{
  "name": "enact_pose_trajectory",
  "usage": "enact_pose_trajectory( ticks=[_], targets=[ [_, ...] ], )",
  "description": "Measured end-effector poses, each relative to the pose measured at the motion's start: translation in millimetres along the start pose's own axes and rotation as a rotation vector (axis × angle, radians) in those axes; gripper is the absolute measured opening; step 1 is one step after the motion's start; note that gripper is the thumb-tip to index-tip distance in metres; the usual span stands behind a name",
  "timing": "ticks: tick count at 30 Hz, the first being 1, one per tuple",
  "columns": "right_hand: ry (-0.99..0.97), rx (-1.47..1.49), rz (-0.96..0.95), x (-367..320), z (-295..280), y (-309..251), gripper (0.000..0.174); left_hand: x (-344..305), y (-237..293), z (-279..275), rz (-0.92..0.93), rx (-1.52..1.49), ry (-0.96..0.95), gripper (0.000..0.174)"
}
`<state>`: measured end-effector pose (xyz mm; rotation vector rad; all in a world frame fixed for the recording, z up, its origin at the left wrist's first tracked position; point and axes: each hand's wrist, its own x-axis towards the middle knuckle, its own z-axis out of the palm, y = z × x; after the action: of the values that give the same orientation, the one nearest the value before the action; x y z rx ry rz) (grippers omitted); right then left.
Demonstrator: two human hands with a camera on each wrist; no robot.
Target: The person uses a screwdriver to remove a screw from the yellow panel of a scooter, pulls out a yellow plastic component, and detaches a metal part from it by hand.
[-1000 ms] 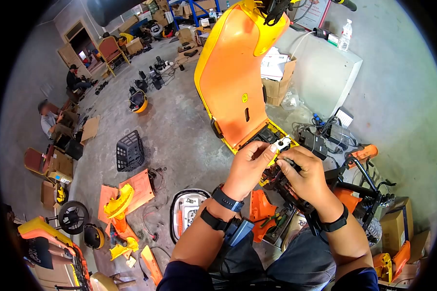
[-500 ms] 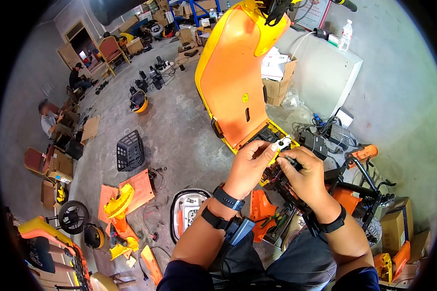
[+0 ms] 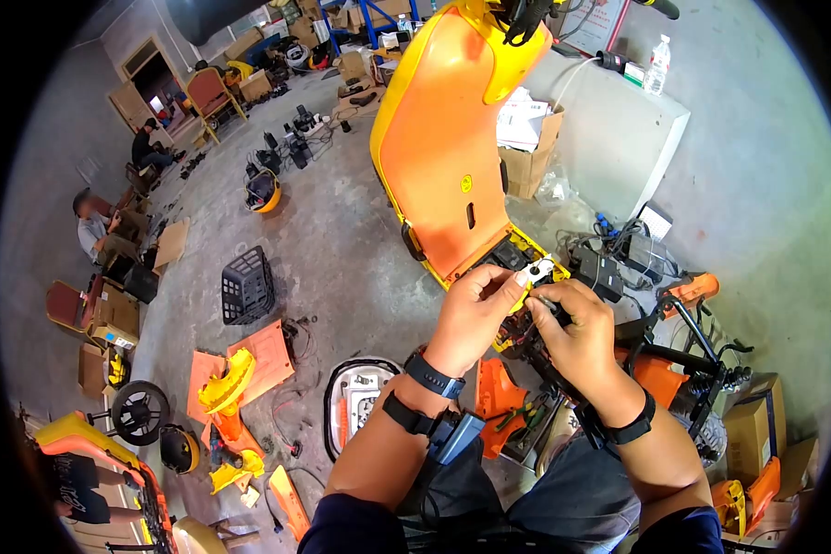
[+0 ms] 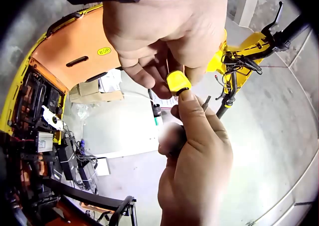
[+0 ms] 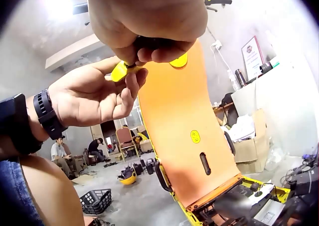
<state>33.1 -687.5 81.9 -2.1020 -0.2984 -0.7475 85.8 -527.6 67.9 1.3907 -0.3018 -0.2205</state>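
Note:
My left hand (image 3: pixel 475 314) pinches a small yellow plastic part (image 4: pixel 178 81) between thumb and fingers. A dark rim shows on the underside of that part. Opposite it, my right hand (image 3: pixel 577 337) has its thumb and curled fingers at this rim, pinching a small dark piece mostly hidden by the fingers. A thin grey tip (image 4: pixel 206 103) pokes out beside the right thumb. Both hands meet over the base of an orange and yellow scooter body (image 3: pixel 448 175). Behind the fingertips, a white bracket-like part (image 4: pixel 52 117) lies on the scooter's opened base.
Black boxes with cables (image 3: pixel 596 275) and a black metal frame (image 3: pixel 702 337) stand to the right. A white-grey cabinet (image 3: pixel 619 138) is behind. Loose orange and yellow panels (image 3: pixel 226 383), a black basket (image 3: pixel 247 286) and a white-lined shell (image 3: pixel 342 379) lie on the floor at left. Other people sit farther off.
The right hand has turned slightly at the yellow part, while the left hand keeps its hold almost unmoved. A person at the lower left has shifted.

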Motion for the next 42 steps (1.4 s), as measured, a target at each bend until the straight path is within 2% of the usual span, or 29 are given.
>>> enact_pose_trajectory(
  ticks=[22, 42],
  targets=[
    [0.021, 0.006, -0.06, 1.1, 3.6, -2.0, 0.014, 0.0, -1.7, -1.5, 0.016, 0.022, 0.021, 0.028],
    [0.011, -0.01, -0.014, 0.3, 1.8, -0.8, 0.013, 0.1, -1.6, -2.2, 0.036, 0.031, 0.004, 0.023]
  ],
)
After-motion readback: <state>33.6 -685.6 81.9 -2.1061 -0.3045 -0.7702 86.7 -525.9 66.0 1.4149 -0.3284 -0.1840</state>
